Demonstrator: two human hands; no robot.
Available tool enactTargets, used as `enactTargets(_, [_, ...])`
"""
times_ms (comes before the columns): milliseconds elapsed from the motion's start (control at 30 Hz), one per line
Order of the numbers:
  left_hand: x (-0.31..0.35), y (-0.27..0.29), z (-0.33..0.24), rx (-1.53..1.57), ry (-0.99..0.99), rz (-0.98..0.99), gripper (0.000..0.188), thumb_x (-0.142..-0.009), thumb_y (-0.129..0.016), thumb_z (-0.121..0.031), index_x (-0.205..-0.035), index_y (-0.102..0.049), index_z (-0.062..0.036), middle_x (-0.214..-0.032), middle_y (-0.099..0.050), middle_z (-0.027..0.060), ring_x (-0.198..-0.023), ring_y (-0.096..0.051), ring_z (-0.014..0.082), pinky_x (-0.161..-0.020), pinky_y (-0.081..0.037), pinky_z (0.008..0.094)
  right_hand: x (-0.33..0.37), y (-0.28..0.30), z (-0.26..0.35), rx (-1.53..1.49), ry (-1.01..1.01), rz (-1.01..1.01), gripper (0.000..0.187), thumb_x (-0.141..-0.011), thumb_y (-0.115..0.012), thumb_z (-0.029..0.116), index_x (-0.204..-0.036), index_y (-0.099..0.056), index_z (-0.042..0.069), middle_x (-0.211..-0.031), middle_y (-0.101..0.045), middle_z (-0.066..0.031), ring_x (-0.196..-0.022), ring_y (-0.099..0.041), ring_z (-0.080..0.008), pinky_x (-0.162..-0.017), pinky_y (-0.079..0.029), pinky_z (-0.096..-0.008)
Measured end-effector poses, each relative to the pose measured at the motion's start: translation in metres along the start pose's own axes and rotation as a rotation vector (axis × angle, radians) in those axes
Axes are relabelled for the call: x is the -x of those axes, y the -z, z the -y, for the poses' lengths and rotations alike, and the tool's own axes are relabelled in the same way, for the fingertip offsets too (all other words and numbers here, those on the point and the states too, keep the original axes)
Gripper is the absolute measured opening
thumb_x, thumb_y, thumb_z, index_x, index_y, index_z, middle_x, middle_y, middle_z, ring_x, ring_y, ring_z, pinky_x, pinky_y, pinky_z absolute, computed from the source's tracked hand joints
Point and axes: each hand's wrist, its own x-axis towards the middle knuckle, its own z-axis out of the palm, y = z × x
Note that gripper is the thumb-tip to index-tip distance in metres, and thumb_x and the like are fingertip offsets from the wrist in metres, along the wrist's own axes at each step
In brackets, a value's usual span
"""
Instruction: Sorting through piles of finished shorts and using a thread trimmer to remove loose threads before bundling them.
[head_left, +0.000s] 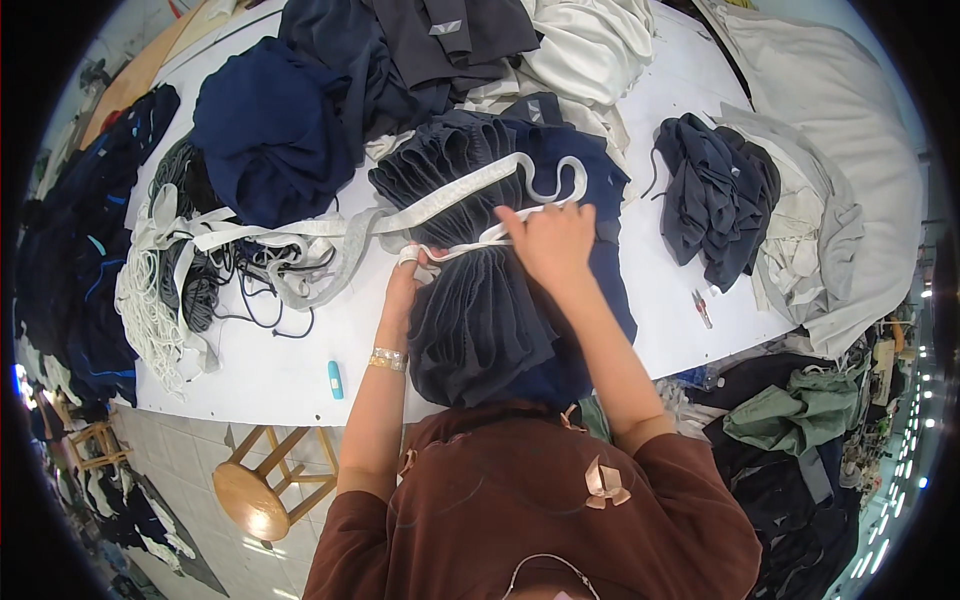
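Observation:
A thick stack of dark grey folded fabric pieces [470,330] lies in front of me, pinched in at its middle. A white fabric strip [470,243] runs across that waist between my hands. My left hand [402,278] is closed on the strip at the stack's left side. On the right, my right hand [553,240] is closed over the strip, its thumb pointing left. The strip's loose part curls above the right hand and trails left over the table. Navy fabric [604,300] lies beneath and to the right of the stack.
On the white table [270,385] lie a navy bundle [265,130], tangled cords [165,290], a dark crumpled garment [710,195], thread snips [703,308] and a teal marker-like object [335,380]. White cloth [590,45] is heaped at the back. A wooden stool [250,495] stands at lower left.

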Motion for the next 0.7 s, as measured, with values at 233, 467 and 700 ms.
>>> enactTargets(233, [0.002, -0.025, -0.029, -0.17, -0.074, -0.004, 0.028, -0.098, -0.042, -0.025, -0.077, -0.049, -0.0067, -0.091, -0.063, 0.0122, -0.085, -0.059, 0.0187, -0.082, -0.047, 0.0314, 0.006, -0.015, 0.013, -0.502, -0.143, -0.047, 0.032, -0.087, -0.058, 0.029, -0.074, -0.063, 0.0, -0.071, -0.064, -0.0094, -0.063, -0.062, -0.0257, -0.059, -0.046, -0.0329])
enactTargets(467, [-0.012, -0.096, -0.032, 0.018, -0.178, 0.352, 0.019, -0.097, -0.043, -0.018, -0.08, -0.046, -0.0079, -0.066, -0.044, 0.001, -0.059, -0.041, 0.0106, -0.079, -0.046, 0.0344, -0.001, -0.021, -0.004, -2.476, -0.658, -0.113, 0.037, -0.097, -0.045, 0.035, -0.069, -0.046, 0.01, -0.053, -0.026, 0.0047, -0.043, -0.025, -0.0069, -0.044, -0.027, -0.0246])
enactTargets(700, [0.037, -0.119, -0.038, -0.493, -0.254, 0.331, 0.017, -0.095, -0.04, -0.012, -0.088, -0.053, -0.004, -0.074, -0.058, 0.0016, -0.058, -0.042, 0.0033, -0.053, -0.034, 0.0176, -0.04, -0.049, -0.068, -2.101, -1.159, -0.427, 0.037, -0.094, -0.048, 0.029, -0.063, -0.04, 0.012, -0.053, -0.03, 0.004, -0.039, -0.023, -0.0076, -0.037, -0.018, -0.0258])
